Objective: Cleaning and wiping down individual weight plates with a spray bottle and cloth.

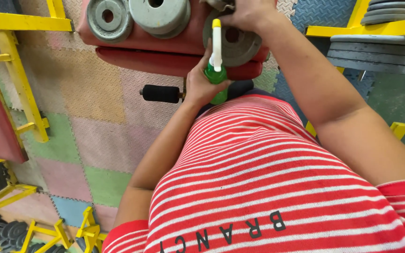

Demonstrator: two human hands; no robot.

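Observation:
My left hand (pixel 201 83) grips a green spray bottle (pixel 217 74) with a white and yellow nozzle, held upright in front of my red-and-white striped shirt. My right hand (pixel 245 14) is closed on a grey cloth (pixel 221 4) and presses it against a grey weight plate (pixel 241 47). That plate rests on a red padded bench (pixel 165 49), next to two other grey plates (pixel 110 18). Most of the cloth is hidden by my fingers and the frame's top edge.
A black foam roller handle (pixel 161 93) sticks out below the bench. Yellow metal frames (pixel 17 70) stand at left. A stack of grey plates (pixel 376 52) sits on a yellow rack at right. Coloured foam tiles (pixel 94 136) cover the floor.

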